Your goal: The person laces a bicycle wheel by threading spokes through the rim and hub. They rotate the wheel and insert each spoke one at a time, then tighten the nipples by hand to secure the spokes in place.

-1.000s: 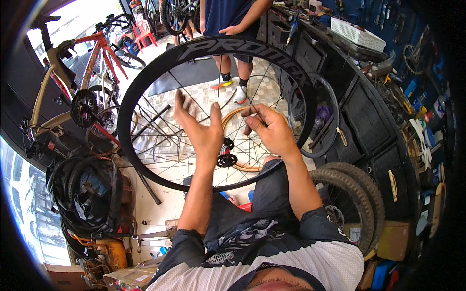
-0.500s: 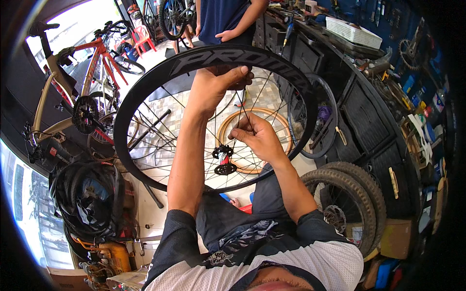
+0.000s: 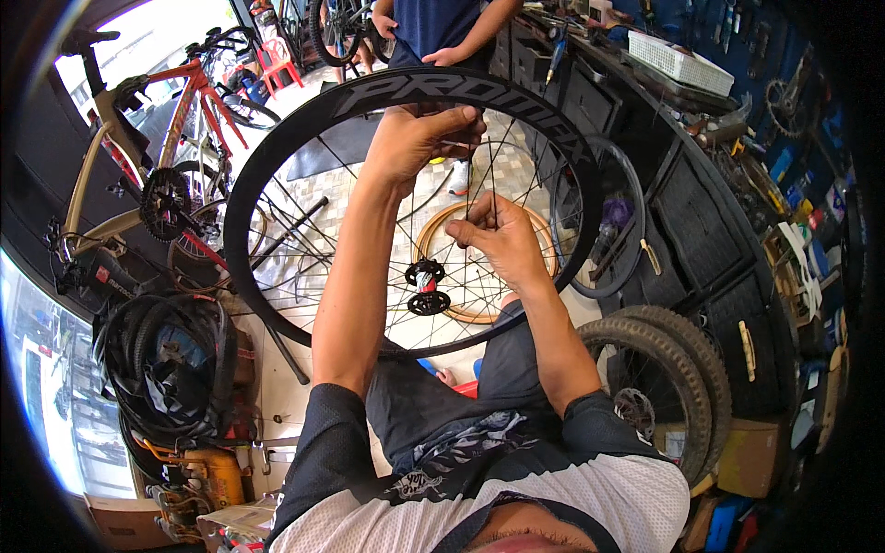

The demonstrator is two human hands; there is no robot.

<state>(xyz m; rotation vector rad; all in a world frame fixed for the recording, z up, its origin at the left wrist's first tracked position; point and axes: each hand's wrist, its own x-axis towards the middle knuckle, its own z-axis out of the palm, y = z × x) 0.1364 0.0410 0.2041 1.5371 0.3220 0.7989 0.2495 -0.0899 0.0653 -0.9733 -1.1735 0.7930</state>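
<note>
One up, one down

So the wheel (image 3: 238, 230) sits tilted by the lap (image 3: 424, 392), probably for easy reach. Left hand (image 3: 413, 146) is up by its far edge, grip tough to tell; right hand (image 3: 505, 238) pinches a skinny spoke (image 3: 468, 180) lower down, likely to steady it.

Standing person (image 3: 438, 35) — cut off above; wheel rim (image 3: 242, 217) — partly behind left forearm (image 3: 350, 276).
</note>
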